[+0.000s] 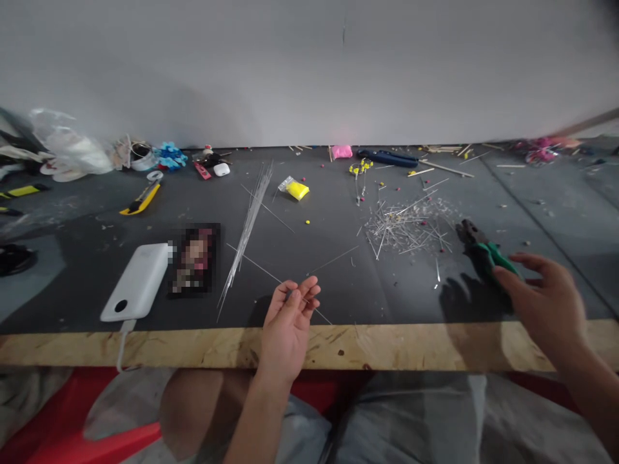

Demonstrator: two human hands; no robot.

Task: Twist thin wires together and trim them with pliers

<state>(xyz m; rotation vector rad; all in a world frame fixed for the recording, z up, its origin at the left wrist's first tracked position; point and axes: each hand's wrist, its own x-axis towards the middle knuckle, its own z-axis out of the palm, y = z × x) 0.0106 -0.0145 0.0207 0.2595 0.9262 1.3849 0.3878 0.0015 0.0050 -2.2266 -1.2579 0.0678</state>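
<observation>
My left hand [289, 322] is closed in a pinch above the table's front edge, its fingertips on thin metal wire [333, 259]. Wire lengths stick out on both sides of the fingers; whether all are held I cannot tell. On the right, my right hand [549, 299] has thumb and fingers around the green-handled pliers [488, 251], whose jaws point away to the left. Part of the handles is hidden by the hand. Left of my left hand lies a bundle of long straight wires [249, 225]. Between the hands, further back, is a pile of short cut wires [406, 225].
A white power bank [138, 280] with a cable lies left, beside a blurred phone-like object [194, 260]. Behind are a yellow utility knife [142, 196], a yellow clay packet [294, 189], pink clay [342, 151] and a dark blue tool [389, 158]. A wooden edge [362, 348] runs along the front.
</observation>
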